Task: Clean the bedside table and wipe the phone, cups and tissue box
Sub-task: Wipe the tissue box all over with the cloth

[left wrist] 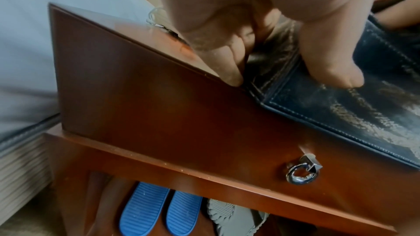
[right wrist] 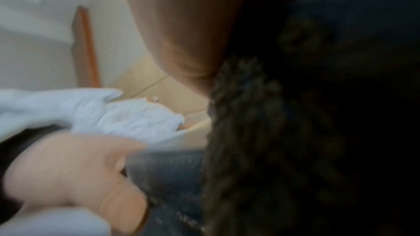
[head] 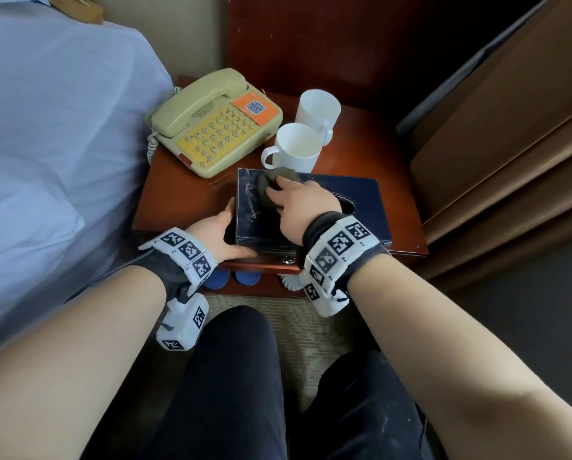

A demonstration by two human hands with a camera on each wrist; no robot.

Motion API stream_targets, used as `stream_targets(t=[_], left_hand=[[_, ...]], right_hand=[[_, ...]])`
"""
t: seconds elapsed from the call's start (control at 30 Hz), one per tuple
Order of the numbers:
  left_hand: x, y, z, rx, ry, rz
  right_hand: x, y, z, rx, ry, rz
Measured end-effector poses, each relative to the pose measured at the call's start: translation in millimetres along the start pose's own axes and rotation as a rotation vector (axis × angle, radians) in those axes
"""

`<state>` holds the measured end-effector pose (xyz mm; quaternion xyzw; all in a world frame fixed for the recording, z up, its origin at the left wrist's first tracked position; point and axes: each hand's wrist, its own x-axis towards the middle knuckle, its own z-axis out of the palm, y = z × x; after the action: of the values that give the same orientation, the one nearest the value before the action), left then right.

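Observation:
A dark blue tissue box [head: 354, 220] lies at the front of the bedside table [head: 400, 200]. My right hand [head: 291, 197] holds a bunched grey cloth [head: 271, 180] down on the left part of the box's lid. My left hand [head: 226, 232] grips the box's near left corner. In the left wrist view its fingers [left wrist: 227, 67] lie on the box's end and the thumb [left wrist: 336, 71] on the scuffed front face [left wrist: 341, 110]. A beige phone [head: 211, 124] and two white cups [head: 317, 111] [head: 297, 147] stand behind the box. The right wrist view is blurred and shows the cloth [right wrist: 261, 150].
The bed with its pale sheet [head: 45, 161] runs along the table's left side. A brown curtain [head: 510, 144] hangs on the right. A drawer with a ring pull [left wrist: 302, 173] sits under the tabletop. Blue slippers [left wrist: 159, 209] lie on the shelf below.

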<state>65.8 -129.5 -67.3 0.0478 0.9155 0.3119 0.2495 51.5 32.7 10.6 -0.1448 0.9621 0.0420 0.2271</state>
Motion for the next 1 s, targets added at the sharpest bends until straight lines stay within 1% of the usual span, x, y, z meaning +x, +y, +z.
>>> stream_targets(t=[0.07,0.13,0.17,0.2,0.23,0.27,0.33,0.37,0.4,0.43,0.5,0.53,0.6,0.63,0.67,0.77,0.8,0.83,0.9,0.93,1.0], left_hand=[[3.1,-0.4,-0.8,0.031,-0.010,0.004],[5.8,0.8,-1.3,0.051,-0.024,0.005],[6.1,2.4,-2.4,0.055,-0.033,0.007],[6.6,2.5,-2.7,0.054,-0.039,0.001],[6.1,1.9,-2.8,0.051,-0.032,0.000],[6.7,-0.4,-2.2,0.045,-0.019,0.002],[6.3,-4.9,-1.4,0.023,-0.007,0.019],[5.4,-5.4,-0.8,0.015,-0.008,0.028],[5.1,-5.8,-0.6,0.013,-0.008,0.030],[4.3,-4.9,-1.1,0.016,-0.007,0.029],[5.5,-4.5,-0.7,0.030,-0.002,0.026],[6.7,-4.8,-0.4,0.046,0.000,0.018],[7.8,-4.8,-0.2,0.073,-0.008,0.012],[8.0,-4.5,-0.3,0.071,-0.010,0.013],[8.1,-4.0,-0.7,0.057,-0.009,0.013],[4.8,-2.1,-3.6,0.034,-0.017,0.020],[3.8,-1.6,-4.0,0.032,-0.019,0.025],[2.7,-1.2,-4.4,0.030,-0.021,0.030],[2.8,-1.5,-4.3,0.012,-0.022,0.025],[2.9,-1.4,-4.0,0.001,-0.022,0.021],[3.4,-2.0,-3.4,0.006,-0.014,0.012]], right_hand=[[-6.3,-6.5,-1.6,-0.121,-0.042,-0.138],[-16.2,-5.5,-3.8,-0.233,-0.095,-0.366],[-20.0,-2.7,-6.2,-0.249,-0.145,-0.461],[-22.5,0.6,-9.8,-0.214,-0.184,-0.502],[-22.1,4.5,-14.6,-0.134,-0.187,-0.474],[-18.7,8.2,-19.3,-0.031,-0.128,-0.404],[-2.8,12.0,-22.8,0.123,0.054,-0.225],[6.1,9.5,-23.2,0.128,0.085,-0.152],[13.9,4.2,-23.3,0.087,0.072,-0.115],[19.3,-1.7,-22.3,0.025,0.028,-0.101],[21.8,-10.5,-19.3,-0.106,-0.066,-0.153],[20.8,-10.5,-18.6,-0.155,-0.107,-0.227],[13.3,-6.1,-23.7,-0.146,-0.231,-0.371],[8.2,-2.9,-29.2,-0.097,-0.278,-0.387],[6.6,1.1,-35.2,-0.034,-0.261,-0.356],[18.7,9.0,-41.1,0.071,0.029,-0.170],[25.7,6.0,-39.0,0.072,0.078,-0.140],[31.8,0.8,-35.2,0.075,0.093,-0.126],[38.2,-8.8,-27.4,0.022,0.049,-0.150],[37.0,-10.2,-27.3,-0.011,-0.009,-0.179],[28.9,-4.8,-30.8,0.021,-0.152,-0.255]])
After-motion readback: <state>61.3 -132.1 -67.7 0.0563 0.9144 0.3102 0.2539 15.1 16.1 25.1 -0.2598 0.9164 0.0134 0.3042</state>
